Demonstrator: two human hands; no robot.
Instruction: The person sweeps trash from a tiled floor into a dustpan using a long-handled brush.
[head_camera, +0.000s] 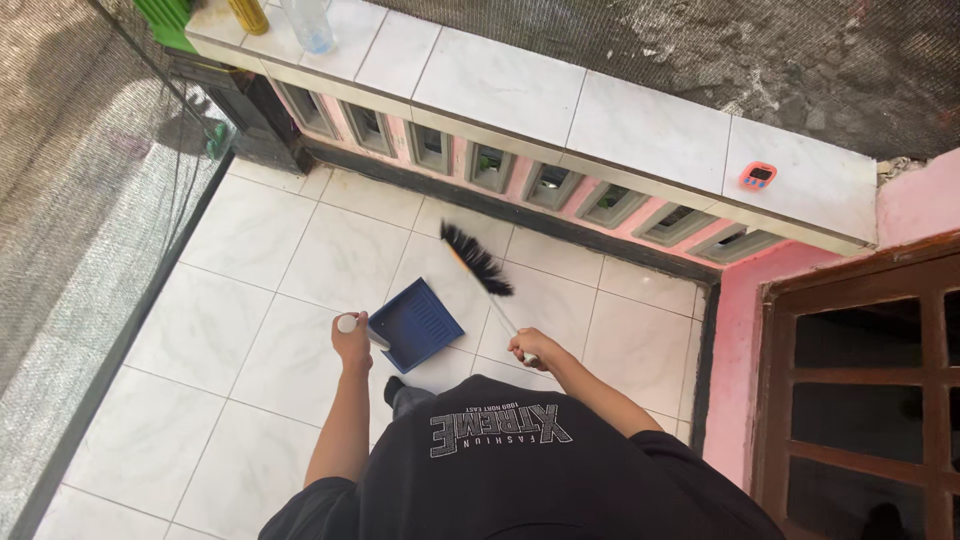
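My left hand (352, 340) grips the white handle of a blue dustpan (415, 325), which rests on the white tiled floor (260, 290) with its open mouth facing away from me. My right hand (530, 348) holds the thin handle of a broom (478, 262); its black bristles sit just beyond and to the right of the dustpan, over the floor. I am standing, in a black shirt, and one foot shows below the dustpan.
A tiled low wall (560, 110) with pink vents runs across the far side, carrying a small orange timer (758, 176) and bottles (308, 22). A dark mesh screen (80, 180) closes the left. A brown wooden window frame (860, 380) stands at right.
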